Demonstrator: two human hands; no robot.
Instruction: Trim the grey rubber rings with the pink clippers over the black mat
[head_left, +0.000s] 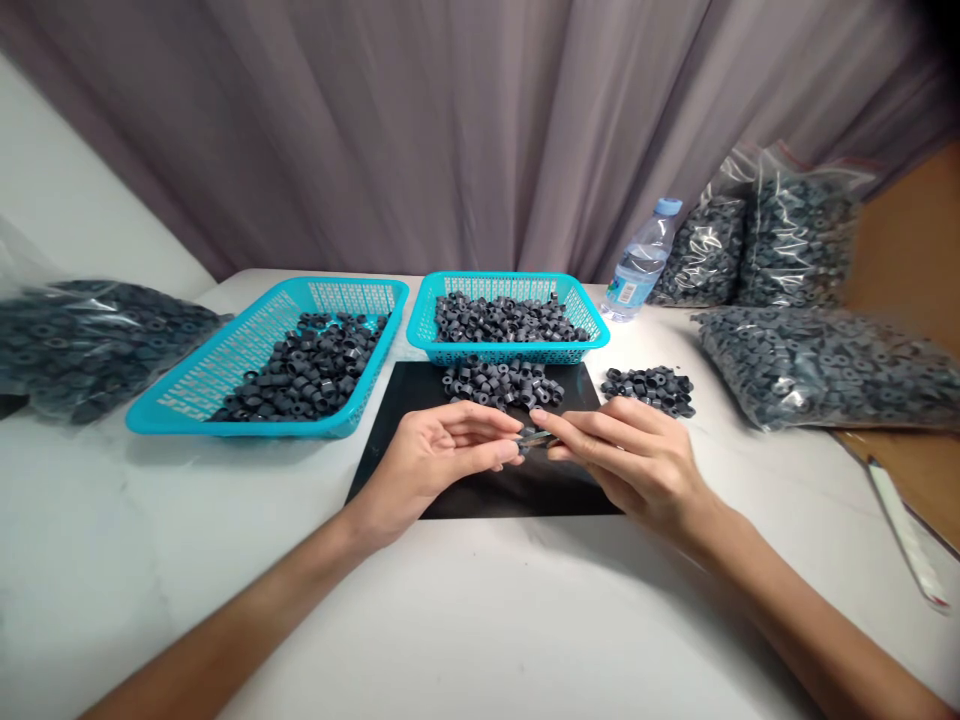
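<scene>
My left hand (439, 450) is closed in a pinch on a small dark grey ring-shaped part (523, 449), mostly hidden by the fingertips. From the other side, my right hand (637, 450) grips a thin, shiny blade-like tool (538, 438), whose tip meets the part. Fingers cover much of the tool, so its exact kind is not clear. Both hands are above a black mat (487, 495). Just behind them, a heap of similar grey parts (501, 383) lies on the mat. A smaller pile of parts (652, 388) rests on the table beyond my right hand.
Two turquoise baskets, one left (195, 428) and one behind the mat (510, 352), hold many grey parts. Filled plastic bags stand or lie left (97, 340) and right (825, 365). A water bottle (643, 265) leans at the back; a white strip-like tool (906, 530) lies right.
</scene>
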